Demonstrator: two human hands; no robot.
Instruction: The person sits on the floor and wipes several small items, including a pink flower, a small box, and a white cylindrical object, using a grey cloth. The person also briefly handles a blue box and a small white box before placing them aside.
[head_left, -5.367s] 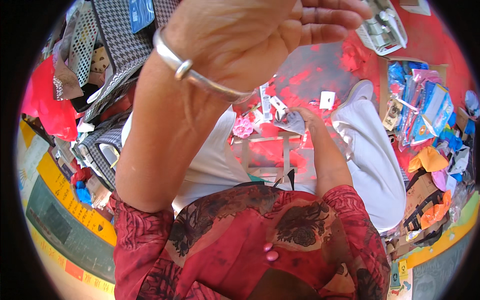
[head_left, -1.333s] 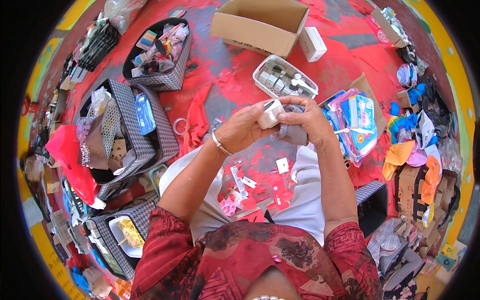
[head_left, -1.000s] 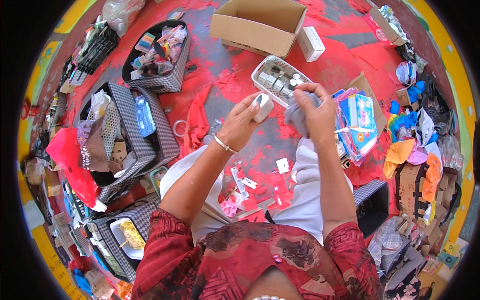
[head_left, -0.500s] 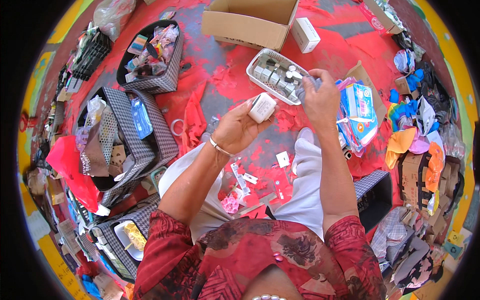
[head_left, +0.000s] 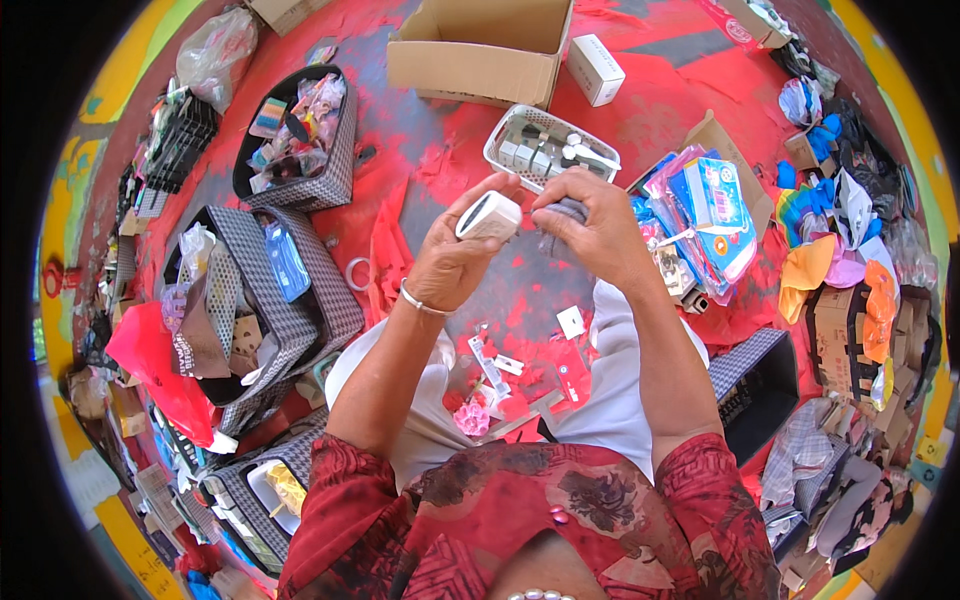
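Observation:
My left hand (head_left: 452, 258) holds a small white boxy gadget (head_left: 488, 216) up in front of me, over the red floor. My right hand (head_left: 592, 222) is close beside it, fingers pinched on a grey cloth (head_left: 562, 214). Just beyond both hands sits a white mesh tray (head_left: 503, 139) with several small white and grey items in it. A silver bangle (head_left: 418, 302) circles my left wrist. Between my knees lie small white tags and a pink bit (head_left: 472, 416) on the floor.
An open cardboard box (head_left: 480, 65) and a small white carton (head_left: 595, 69) lie at the far side. Checked fabric bins (head_left: 300, 190) full of packets stand to the left. Bright packaged goods (head_left: 708, 215), coloured cloths (head_left: 820, 270) and more cartons crowd the right.
My right hand reached out to the mesh tray, then came back beside the left with the grey cloth. The left hand kept the white gadget raised.

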